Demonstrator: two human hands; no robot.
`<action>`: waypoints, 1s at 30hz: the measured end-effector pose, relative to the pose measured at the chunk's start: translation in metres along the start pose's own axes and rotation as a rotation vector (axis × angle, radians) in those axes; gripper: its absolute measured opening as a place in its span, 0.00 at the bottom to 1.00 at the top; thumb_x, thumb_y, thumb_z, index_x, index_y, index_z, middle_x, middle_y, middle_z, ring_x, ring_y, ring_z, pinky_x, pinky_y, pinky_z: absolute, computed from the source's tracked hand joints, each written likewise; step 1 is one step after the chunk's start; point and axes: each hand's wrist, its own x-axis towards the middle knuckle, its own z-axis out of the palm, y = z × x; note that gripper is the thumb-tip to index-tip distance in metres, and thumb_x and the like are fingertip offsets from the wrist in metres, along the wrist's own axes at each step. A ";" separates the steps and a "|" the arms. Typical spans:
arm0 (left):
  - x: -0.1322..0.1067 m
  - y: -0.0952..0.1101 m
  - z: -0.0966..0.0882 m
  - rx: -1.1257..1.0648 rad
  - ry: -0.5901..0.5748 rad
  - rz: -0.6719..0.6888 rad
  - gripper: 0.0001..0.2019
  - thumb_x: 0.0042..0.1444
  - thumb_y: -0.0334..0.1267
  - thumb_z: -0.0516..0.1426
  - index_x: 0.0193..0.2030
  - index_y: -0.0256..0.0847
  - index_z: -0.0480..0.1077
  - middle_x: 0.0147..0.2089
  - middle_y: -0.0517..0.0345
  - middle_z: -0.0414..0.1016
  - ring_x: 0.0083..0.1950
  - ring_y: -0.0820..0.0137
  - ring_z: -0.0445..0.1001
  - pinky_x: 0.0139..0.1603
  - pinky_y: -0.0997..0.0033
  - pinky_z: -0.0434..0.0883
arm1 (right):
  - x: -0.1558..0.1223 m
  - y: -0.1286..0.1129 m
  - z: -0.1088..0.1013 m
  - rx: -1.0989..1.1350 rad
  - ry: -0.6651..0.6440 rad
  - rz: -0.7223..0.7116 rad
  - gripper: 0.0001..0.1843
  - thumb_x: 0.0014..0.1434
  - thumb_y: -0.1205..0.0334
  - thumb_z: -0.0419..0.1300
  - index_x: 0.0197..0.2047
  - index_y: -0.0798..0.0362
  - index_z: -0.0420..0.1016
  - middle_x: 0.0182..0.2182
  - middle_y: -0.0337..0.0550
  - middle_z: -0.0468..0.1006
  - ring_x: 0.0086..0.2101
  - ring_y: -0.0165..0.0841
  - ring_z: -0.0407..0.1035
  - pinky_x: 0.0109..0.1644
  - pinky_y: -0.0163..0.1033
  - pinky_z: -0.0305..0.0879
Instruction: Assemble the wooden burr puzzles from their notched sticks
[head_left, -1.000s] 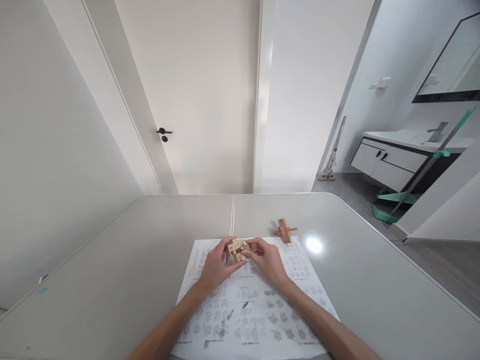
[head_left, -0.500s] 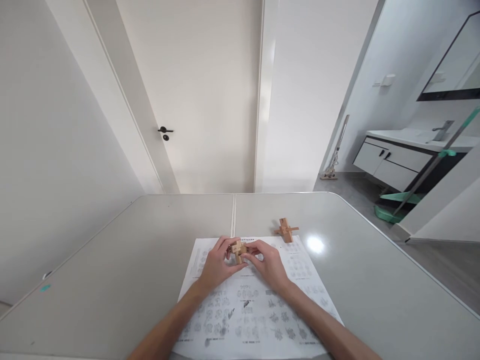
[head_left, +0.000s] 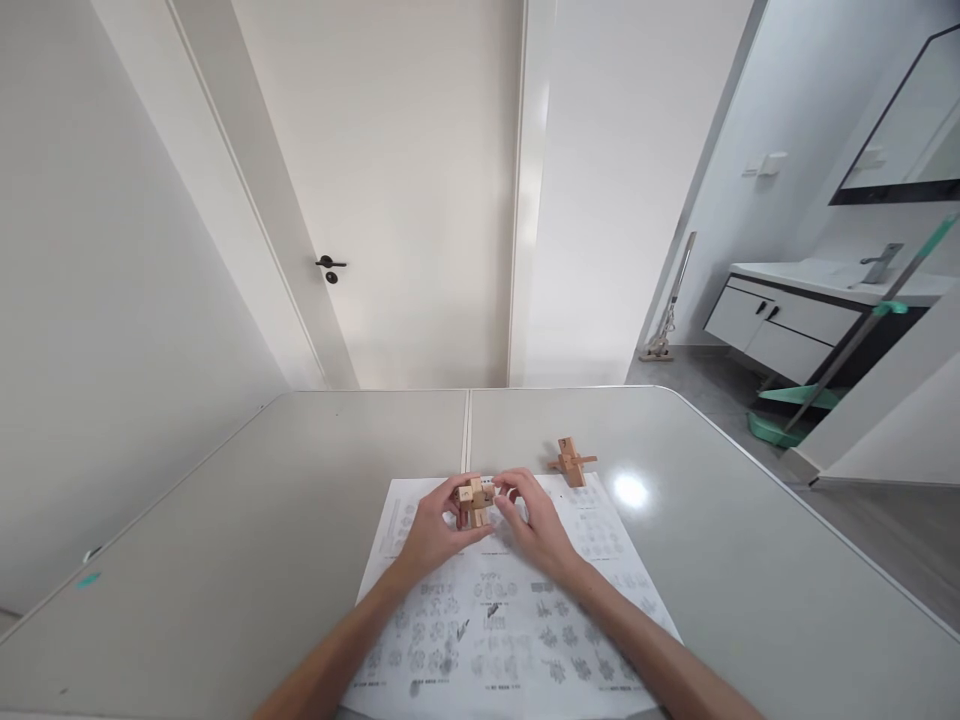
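Observation:
My left hand [head_left: 433, 530] is closed around a small wooden interlocking puzzle [head_left: 473, 499], held just above a printed instruction sheet [head_left: 501, 620]. My right hand [head_left: 534, 525] is right beside the puzzle, its fingertips curled at the puzzle's right side and touching it. A second wooden puzzle [head_left: 571, 462], shaped like a cross, lies on the grey table [head_left: 225, 540] just beyond the sheet's far right corner, apart from both hands.
The table has a seam down its middle and a rounded far right corner. Behind it is a white door with a black handle [head_left: 328, 265]. To the right, a bathroom holds a vanity [head_left: 787, 320] and a green broom and dustpan [head_left: 780, 415].
My right hand's fingers have shifted slightly on the puzzle's right side and the puzzle has turned a little in my hands. The cross puzzle on the table has not moved.

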 end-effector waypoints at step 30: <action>0.008 -0.021 -0.004 -0.191 0.084 -0.248 0.21 0.63 0.54 0.57 0.59 0.47 0.67 0.53 0.54 0.71 0.32 0.75 0.68 0.26 0.77 0.66 | 0.009 0.035 -0.012 1.155 0.242 0.904 0.13 0.60 0.56 0.71 0.33 0.53 0.73 0.29 0.40 0.75 0.24 0.25 0.68 0.26 0.29 0.71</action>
